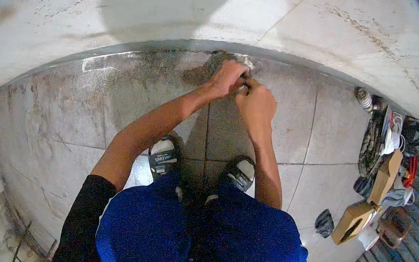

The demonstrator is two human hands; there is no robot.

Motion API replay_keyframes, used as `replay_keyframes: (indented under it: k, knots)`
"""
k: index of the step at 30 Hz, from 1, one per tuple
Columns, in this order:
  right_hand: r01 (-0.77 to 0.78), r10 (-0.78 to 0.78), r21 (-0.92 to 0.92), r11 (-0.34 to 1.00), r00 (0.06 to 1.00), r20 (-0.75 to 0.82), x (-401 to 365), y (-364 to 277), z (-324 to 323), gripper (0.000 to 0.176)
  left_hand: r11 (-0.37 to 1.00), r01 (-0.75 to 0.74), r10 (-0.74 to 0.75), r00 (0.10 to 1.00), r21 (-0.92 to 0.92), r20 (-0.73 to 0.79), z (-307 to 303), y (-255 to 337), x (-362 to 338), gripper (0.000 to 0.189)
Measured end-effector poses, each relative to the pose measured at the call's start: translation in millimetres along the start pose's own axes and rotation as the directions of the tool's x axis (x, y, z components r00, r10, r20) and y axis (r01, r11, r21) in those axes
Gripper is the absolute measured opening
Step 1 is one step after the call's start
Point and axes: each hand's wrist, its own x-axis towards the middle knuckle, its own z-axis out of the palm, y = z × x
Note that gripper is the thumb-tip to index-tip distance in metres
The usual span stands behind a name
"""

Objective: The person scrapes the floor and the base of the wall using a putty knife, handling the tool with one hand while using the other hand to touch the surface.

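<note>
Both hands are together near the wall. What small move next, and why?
I'd probably ease the left hand slightly aside, keeping the right hand steady: their curled fingers nearly meet at a small object, mostly hidden between them, so its shape and grip can't be judged.

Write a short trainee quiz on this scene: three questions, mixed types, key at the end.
1. True or false: the left hand and right hand are close together near the foot of the wall.
2. Where in the view does the cardboard box lie? A) left side B) right side C) top centre
3. Fill in the colour: the person's trousers are ____.

Key: 1 true; 2 B; 3 blue
</note>
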Motion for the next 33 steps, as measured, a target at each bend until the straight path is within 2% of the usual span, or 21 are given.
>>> replay_keyframes:
  k: [3, 4, 7, 8, 10, 11, 12, 15, 16, 19, 22, 25, 28, 31, 33]
  knots:
    - [-0.037, 0.037, 0.002, 0.999, 0.999, 0.031, -26.7, 5.8, 8.7, 0.022, 0.999, -0.001, 0.001, 1.0, -0.038, 0.006, 3.7, 18.5, -20.1, 0.013]
    - [-0.061, 0.06, 0.019, 0.998, 0.998, 0.036, -35.9, 7.4, 10.4, 0.022, 0.999, 0.043, -0.042, 0.998, -0.009, 0.05, 7.5, 22.7, -28.4, 0.014]
    - [-0.093, 0.093, 0.076, 0.993, 0.996, 0.003, -40.3, 10.9, 8.4, 0.023, 0.997, 0.077, -0.078, 0.996, -0.021, -0.051, 12.9, 31.4, -38.0, 0.017]
    - [-0.086, 0.089, 0.096, 0.992, 0.996, -0.029, -39.2, 11.8, 1.4, 0.024, 0.973, 0.196, -0.177, 0.973, -0.125, 0.147, 1.5, 36.4, -28.3, 0.026]
    - [-0.026, 0.05, 0.144, 0.989, 0.985, -0.167, -31.0, 23.5, 7.6, 0.028, 0.984, 0.162, -0.171, 0.977, -0.079, -0.127, -7.7, 48.0, -22.4, 0.034]
    - [-0.015, 0.039, 0.136, 0.991, 0.983, -0.178, -24.7, 28.4, 17.5, 0.029, 0.988, 0.147, -0.156, 0.952, -0.054, -0.264, -6.4, 48.8, -20.2, 0.037]
    - [-0.007, 0.031, 0.127, 0.992, 0.982, -0.187, -19.6, 32.9, 26.7, 0.03, 0.996, 0.083, -0.093, 0.951, -0.045, -0.294, -7.8, 38.5, -19.6, 0.046]
    - [0.087, -0.062, 0.09, 0.992, 0.965, -0.257, -11.4, 57.0, 76.1, 0.032, 0.973, 0.213, -0.228, 0.94, -0.086, -0.253, -11.4, 29.6, -28.8, 0.046]
    - [0.126, -0.1, 0.077, 0.989, 0.955, -0.28, -13.9, 57.2, 83.2, 0.033, 0.96, 0.23, -0.261, 0.94, -0.156, -0.221, -12.6, 27.5, -33.9, 0.049]
    - [-0.006, 0.015, 0.052, 0.999, 0.984, -0.176, -39.2, 52.7, 83.8, 0.034, 0.955, 0.281, -0.294, 0.941, -0.094, -0.166, -9.9, 24.0, -46.1, 0.052]
    - [0.072, -0.043, 0.09, 0.993, 0.956, -0.29, -50.6, 53.6, 80.9, 0.033, 0.989, 0.036, -0.007, 0.979, 0.143, -0.203, -3.1, 24.5, -56.0, 0.051]
    - [-0.009, 0.015, 0.041, 0.999, 0.99, -0.142, -61.4, 41.0, 47.3, 0.031, 0.962, -0.115, 0.145, 0.984, 0.249, -0.104, 8.2, 43.0, -58.6, 0.045]
    - [-0.071, 0.072, 0.046, 0.996, 0.997, -0.03, -67.4, 25.9, 32.4, 0.029, 0.984, -0.141, 0.137, 0.99, 0.11, 0.039, 36.0, 39.4, -66.2, 0.04]
    - [-0.085, 0.085, 0.042, 0.995, 0.996, 0.011, -45.4, 26.1, 33.5, 0.027, 0.976, -0.149, 0.151, 0.989, 0.16, 0.004, 40.8, 20.2, -54.4, 0.039]
    - [-0.075, 0.075, 0.018, 0.997, 0.997, 0.006, -33.9, 20.4, 27.7, 0.027, 0.993, -0.082, 0.083, 0.997, 0.081, -0.006, 35.8, 19.5, -45.4, 0.036]
